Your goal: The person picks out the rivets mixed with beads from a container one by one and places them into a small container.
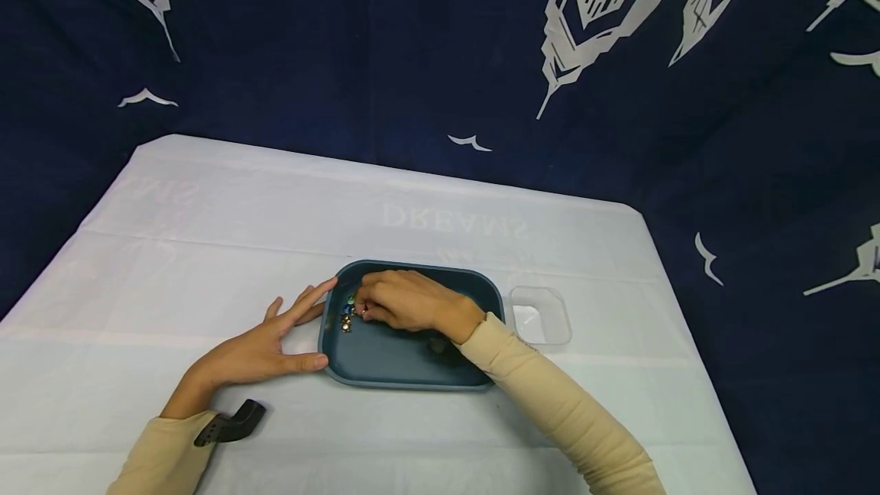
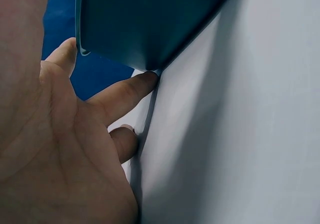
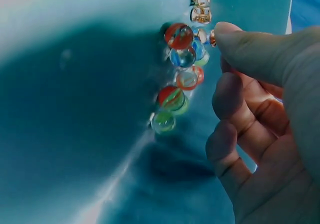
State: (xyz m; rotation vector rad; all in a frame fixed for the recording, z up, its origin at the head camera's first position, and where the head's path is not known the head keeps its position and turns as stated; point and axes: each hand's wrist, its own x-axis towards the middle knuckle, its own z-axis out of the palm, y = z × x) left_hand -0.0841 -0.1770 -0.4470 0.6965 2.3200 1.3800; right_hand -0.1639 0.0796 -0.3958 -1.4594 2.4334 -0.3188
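Note:
A dark teal tray (image 1: 412, 386) lies on the white cloth. Against its left rim rests my left hand (image 1: 257, 346), thumb and fingers spread and fairly straight. My right hand (image 1: 406, 300) reaches into the tray's left end. In the right wrist view its thumb and forefinger pinch a small gold piece (image 3: 213, 37), mostly hidden by the thumb tip. Beside those fingers several glass marbles, among them a red one (image 3: 178, 35) and a green one (image 3: 163, 121), sit in a row along the tray's side. Two shiny gold pieces (image 3: 201, 15) lie at the row's end.
A clear plastic box (image 1: 541, 317) stands just right of the tray. The white cloth (image 1: 206, 250) covers the table, and a navy curtain (image 1: 357, 44) with white building prints hangs behind it. A black band (image 1: 230, 422) is on the left wrist.

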